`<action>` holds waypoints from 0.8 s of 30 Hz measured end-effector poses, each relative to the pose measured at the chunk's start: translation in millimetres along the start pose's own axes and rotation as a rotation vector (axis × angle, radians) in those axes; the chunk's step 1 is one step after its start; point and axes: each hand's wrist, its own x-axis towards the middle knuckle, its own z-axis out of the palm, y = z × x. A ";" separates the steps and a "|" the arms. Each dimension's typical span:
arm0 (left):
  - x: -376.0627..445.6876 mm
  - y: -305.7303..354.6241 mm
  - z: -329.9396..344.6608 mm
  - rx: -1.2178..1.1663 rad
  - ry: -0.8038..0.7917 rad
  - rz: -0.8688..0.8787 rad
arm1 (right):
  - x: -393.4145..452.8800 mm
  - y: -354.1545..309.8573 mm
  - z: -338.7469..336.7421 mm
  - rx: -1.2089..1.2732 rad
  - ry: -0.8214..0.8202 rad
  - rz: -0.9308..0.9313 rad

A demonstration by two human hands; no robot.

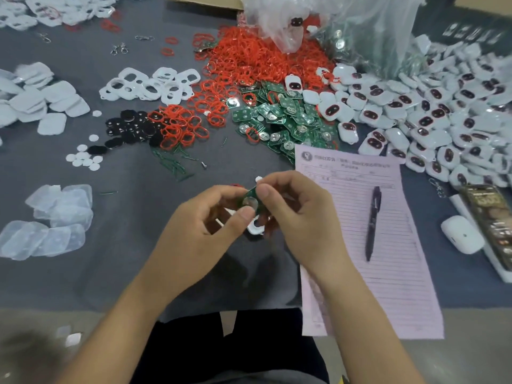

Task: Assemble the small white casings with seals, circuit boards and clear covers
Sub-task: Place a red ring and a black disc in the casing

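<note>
head | plastic bag [360, 31]: contents unclear | hands [250, 206] pinch circuit board [250, 195]

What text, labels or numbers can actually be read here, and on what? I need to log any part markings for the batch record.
None can be read with confidence.
Pink lined paper form: a round logo and a printed heading at its top, too blurred to read.
Dark smartphone screen: lit graphics, perhaps large digits, too blurred to tell.
Green circuit boards: no legible markings.
White casings with red seals: none visible.
</note>
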 end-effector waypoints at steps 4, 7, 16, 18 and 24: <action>8.3 -6.1 6.6 0.001 0.068 -0.018 | 1.6 3.5 2.7 -0.068 -0.001 0.041; 10.9 -9.9 6.7 0.003 0.094 0.026 | -5.9 14.7 -9.6 -0.541 0.158 -0.032; 14.1 -8.4 11.1 -0.011 0.051 0.048 | -22.3 43.8 -46.0 -1.109 0.306 -0.064; 14.4 -5.8 13.0 -0.003 0.065 0.046 | -17.7 46.6 -52.8 -1.097 0.288 -0.080; 11.7 -3.0 12.1 0.029 0.041 0.052 | -6.9 46.0 -73.8 -1.040 0.200 -0.130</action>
